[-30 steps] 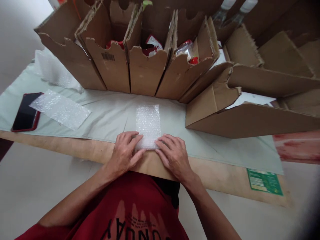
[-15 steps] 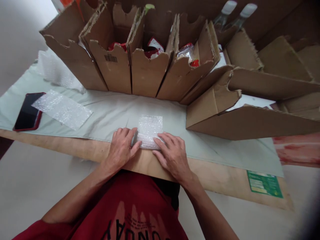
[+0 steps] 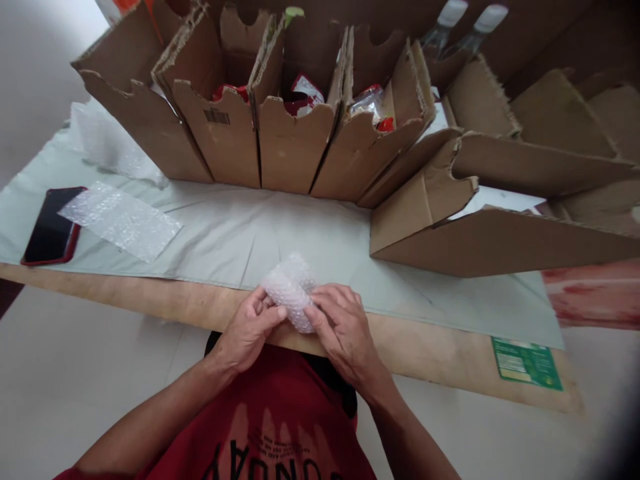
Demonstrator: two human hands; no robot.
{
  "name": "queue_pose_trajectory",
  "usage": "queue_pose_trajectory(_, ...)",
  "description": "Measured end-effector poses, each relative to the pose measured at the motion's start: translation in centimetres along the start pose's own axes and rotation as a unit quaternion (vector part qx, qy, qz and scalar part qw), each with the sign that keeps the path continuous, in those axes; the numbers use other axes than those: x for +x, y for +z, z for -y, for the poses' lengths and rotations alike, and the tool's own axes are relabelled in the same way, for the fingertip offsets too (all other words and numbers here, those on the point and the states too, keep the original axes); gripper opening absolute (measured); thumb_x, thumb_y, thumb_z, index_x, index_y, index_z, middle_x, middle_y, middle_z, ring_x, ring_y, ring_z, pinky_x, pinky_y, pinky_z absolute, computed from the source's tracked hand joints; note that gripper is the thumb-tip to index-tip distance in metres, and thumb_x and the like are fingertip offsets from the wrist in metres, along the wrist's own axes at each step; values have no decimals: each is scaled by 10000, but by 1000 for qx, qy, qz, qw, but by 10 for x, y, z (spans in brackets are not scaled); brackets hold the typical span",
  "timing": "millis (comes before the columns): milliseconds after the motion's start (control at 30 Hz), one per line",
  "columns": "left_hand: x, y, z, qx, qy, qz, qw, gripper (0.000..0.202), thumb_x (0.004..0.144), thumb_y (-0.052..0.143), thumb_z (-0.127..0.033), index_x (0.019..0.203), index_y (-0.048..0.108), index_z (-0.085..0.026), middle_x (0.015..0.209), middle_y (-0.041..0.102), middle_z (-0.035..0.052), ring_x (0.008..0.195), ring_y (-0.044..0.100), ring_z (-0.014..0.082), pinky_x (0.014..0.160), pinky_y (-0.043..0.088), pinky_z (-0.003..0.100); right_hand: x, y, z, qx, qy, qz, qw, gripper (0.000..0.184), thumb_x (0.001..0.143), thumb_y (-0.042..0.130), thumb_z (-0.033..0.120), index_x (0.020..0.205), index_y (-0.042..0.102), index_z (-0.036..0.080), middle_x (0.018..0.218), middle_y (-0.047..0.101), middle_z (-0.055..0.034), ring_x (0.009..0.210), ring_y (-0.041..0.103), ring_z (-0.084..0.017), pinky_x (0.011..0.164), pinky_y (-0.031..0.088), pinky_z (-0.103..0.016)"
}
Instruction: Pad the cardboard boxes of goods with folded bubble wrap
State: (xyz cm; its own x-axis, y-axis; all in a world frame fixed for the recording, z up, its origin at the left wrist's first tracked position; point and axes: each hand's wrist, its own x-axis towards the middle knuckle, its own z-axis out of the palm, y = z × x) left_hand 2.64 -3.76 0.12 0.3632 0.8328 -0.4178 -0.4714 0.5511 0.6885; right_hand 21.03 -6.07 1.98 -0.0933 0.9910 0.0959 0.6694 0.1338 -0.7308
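Note:
A small folded piece of bubble wrap is held between both hands near the table's front edge, tilted and raised a little. My left hand grips its left side, thumb on top and fingers curled beneath. My right hand pinches the right side, with the thumb lying against the front. Whether anything is wrapped inside cannot be made out. Another flat strip of bubble wrap lies to the left, its end resting over a phone in a red case.
Along the back stand several cardboard bins, some holding red packets. A larger cardboard box lies at the right. More bubble wrap is heaped at the back left. Two capped bottles rise behind. A green printed card is on the wooden edge.
The bubble wrap, flat on the cloth before, has been lifted and tilted towards me. Both hands have closed round its sides, and my left hand has turned to hold it from below.

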Motion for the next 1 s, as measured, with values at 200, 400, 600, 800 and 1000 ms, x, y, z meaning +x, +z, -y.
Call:
queue_pose_trajectory(200,-2,1,3,1,-38,-17,999,528,670,943,-392,1093,723,-167,1108,776,102,1107,713,285,1002,547,393,-4,-7,-14,250,134,-2,959,660,894,645,636,1401,569,221,1350,659,-134,1174,655,-279,988,532,-422)
queue_pose_trajectory(400,4,0,23,98,-18,-77,992,657,705,907,-472,1231,670,-160,1129,763,94,1095,702,283,971,548,383,-22,6,-12,332,173,4,927,291,841,744,359,1087,694,212,954,736,-15,859,676,-169,796,548,-278)
queue_pose_trajectory(600,16,20,17,214,-22,3,976,551,742,861,-532,1122,699,-168,1092,776,104,1062,718,291,937,570,376,-34,-35,-19,204,118,-72,969,240,859,723,263,1096,727,230,971,771,-11,853,706,-160,783,561,-247)
queue_pose_trajectory(800,46,34,-1,338,66,27,938,518,753,810,-582,1103,713,-212,1090,789,121,1068,734,294,963,583,390,-30,-191,-30,-17,44,-314,948,258,905,704,359,1144,751,273,1025,789,-21,849,730,-184,738,581,-284)
queue_pose_trajectory(1000,76,16,17,438,109,19,892,385,880,670,-558,1057,745,-225,1067,800,100,1031,756,267,920,614,356,22,-313,-43,-399,190,-272,855,366,854,629,405,1126,776,209,928,787,-85,788,697,-248,690,506,-343)
